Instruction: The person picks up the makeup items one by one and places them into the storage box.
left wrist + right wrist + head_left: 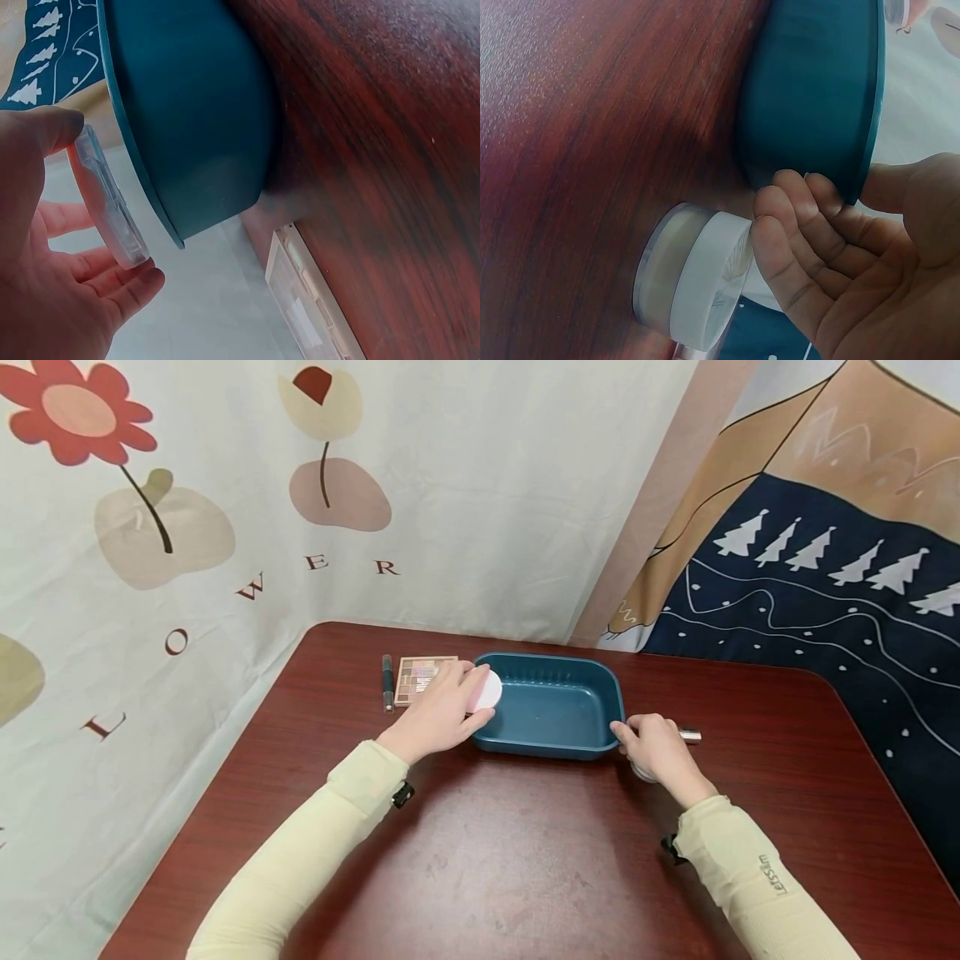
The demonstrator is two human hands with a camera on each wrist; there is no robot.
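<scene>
Table (510, 860): wood by look, streaked grain, glossy where light reflects. Bin (540, 714): appears plastic, smooth, satin sheen. Round case (114, 206): rim of clear, shiny plastic. Jar (660, 262): translucent, plastic-like body; lid (691, 281) smooth, opaque side, shiny top. Small cylinder (691, 736): metallic gloss. Curtain (480, 493): matt printed cloth, lightly creased. Left sleeve (300, 852): matt cloth, soft wrinkles.

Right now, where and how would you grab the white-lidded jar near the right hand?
I'd pinch the jar across its white lid, probably from above: it stands upright, lid up, and the round side wall offers opposite faces for thumb and fingers. The right hand, pinching the rim of the blue bin, crowds the lid, so clear it first.
</scene>
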